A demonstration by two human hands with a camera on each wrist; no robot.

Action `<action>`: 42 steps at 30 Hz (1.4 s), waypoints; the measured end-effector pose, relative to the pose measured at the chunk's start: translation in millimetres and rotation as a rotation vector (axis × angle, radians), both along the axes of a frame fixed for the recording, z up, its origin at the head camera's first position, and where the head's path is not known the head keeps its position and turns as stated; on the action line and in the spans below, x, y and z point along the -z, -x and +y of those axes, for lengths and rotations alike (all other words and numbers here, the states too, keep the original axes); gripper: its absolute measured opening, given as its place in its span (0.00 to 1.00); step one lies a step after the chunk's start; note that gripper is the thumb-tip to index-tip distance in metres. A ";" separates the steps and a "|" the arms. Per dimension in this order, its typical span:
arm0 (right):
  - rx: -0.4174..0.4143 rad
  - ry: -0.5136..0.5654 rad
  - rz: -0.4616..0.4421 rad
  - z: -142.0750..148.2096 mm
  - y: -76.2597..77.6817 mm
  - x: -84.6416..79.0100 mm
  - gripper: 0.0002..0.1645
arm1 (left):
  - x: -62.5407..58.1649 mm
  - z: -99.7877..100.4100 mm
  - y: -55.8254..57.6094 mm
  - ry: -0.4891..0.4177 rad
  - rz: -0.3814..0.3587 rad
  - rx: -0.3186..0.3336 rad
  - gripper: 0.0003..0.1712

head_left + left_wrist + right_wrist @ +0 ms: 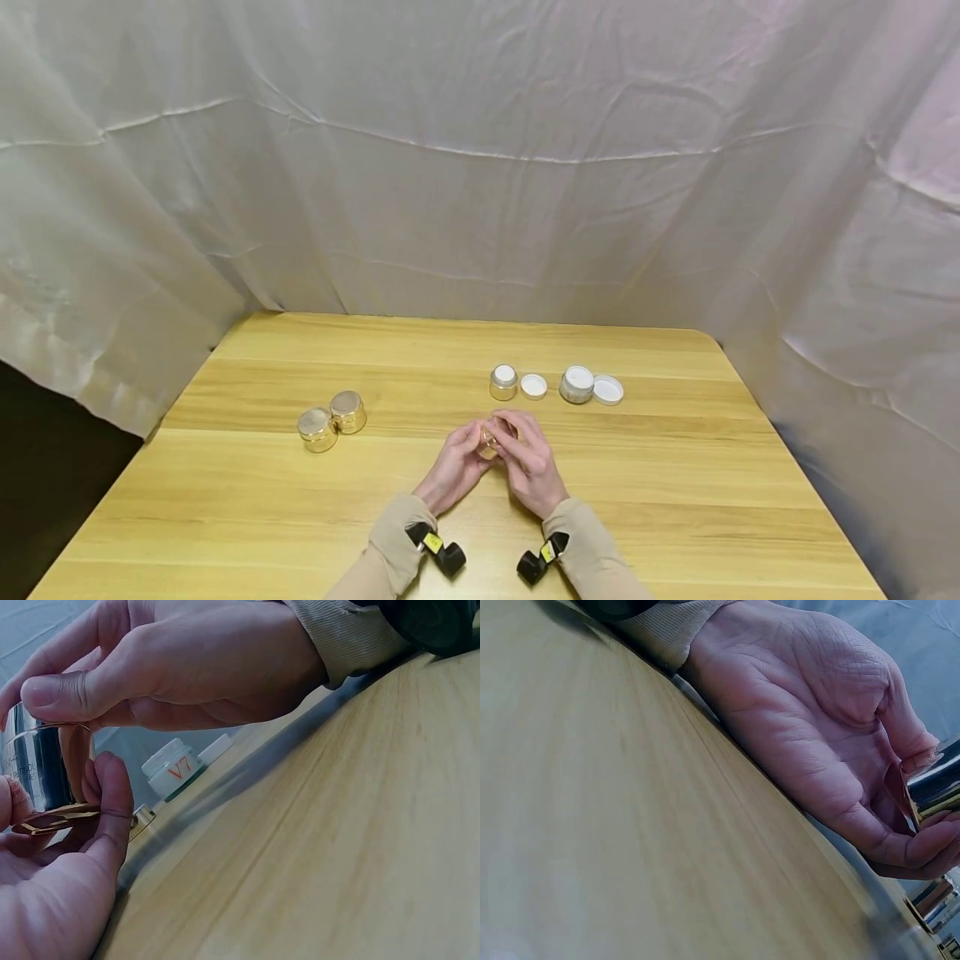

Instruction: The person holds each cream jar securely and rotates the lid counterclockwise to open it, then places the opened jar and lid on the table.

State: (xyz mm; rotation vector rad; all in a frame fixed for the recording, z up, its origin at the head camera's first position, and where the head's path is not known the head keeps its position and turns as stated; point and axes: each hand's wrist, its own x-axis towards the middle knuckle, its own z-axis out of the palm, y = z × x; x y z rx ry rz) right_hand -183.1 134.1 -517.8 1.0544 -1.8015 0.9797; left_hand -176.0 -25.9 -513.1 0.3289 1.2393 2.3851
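Observation:
Both hands meet over the table around a shiny gold jar (488, 446). My left hand (456, 467) grips it from the left; in the left wrist view its thumb lies along the upper end of the jar (49, 761). My right hand (534, 468) holds the other end, fingers curled about it. A flat gold disc (56, 819), like a lid, shows at that end by the right fingers. In the right wrist view the jar's mirror-like side (937, 780) juts out past the right thumb and fingertips, and the palm is in sight.
Two closed gold jars (317, 429) (348, 412) stand side by side at left. Beyond the hands are a small gold jar with a white top (504, 382), a white lid (534, 386), a larger glass jar (577, 385) and its white lid (608, 390). Grey curtains (480, 208) enclose the wooden table (247, 517).

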 end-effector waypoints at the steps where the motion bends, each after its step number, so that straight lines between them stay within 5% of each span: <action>1: 0.004 -0.005 -0.009 -0.1 -0.4 0.0 0.21 | -0.1 -0.2 -0.2 -0.001 -0.001 -0.003 0.18; 11: 0.185 0.124 -0.103 1.1 -3.4 2.8 0.18 | 0.1 -0.1 0.9 0.030 -0.001 -0.024 0.29; 28: 0.058 0.123 -0.048 0.2 0.3 2.9 0.19 | -2.8 0.5 0.2 0.013 -0.028 -0.044 0.23; 42: 0.125 0.146 -0.125 0.1 -1.2 3.5 0.19 | -2.1 -0.2 0.3 0.029 -0.024 -0.042 0.24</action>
